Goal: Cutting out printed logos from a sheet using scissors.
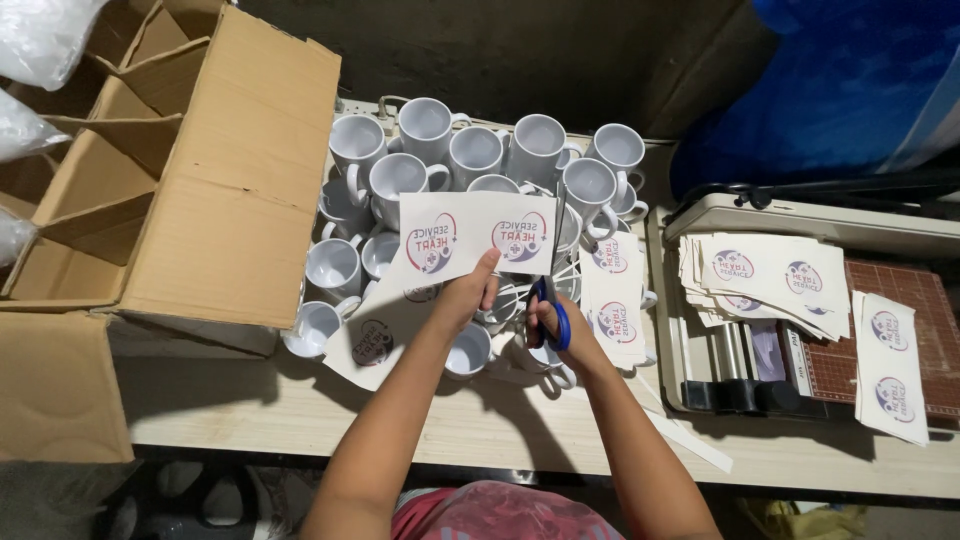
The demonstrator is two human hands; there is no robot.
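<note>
The head view looks down on a cluster of white mugs (476, 150) standing on a pale counter (400, 420), and everything else is placed from that cluster. Above its near half, the person's left hand (468, 296) is pinched shut on the lower edge of a printed paper sheet (475, 235), thumb on top, holding it flat over the mugs; the sheet carries two round red-and-blue emblems side by side. Just to the right of that hand, the right hand (556, 330) is closed through the blue handles of a pair of scissors (553, 290), whose blades point away from the person and meet the sheet's right edge. More printed sheets (612, 290) lie across the mugs at the cluster's right side, and another drapes off its near left. To the left of the mugs stands an open cardboard box (200, 180) with dividers inside. To the right of the mugs sits a paper trimmer (840, 330) with a reddish cutting mat, bearing a fanned stack of cut prints (770, 280). Thin paper strips (690, 440) lie on the counter nearer the person than the mugs.
</note>
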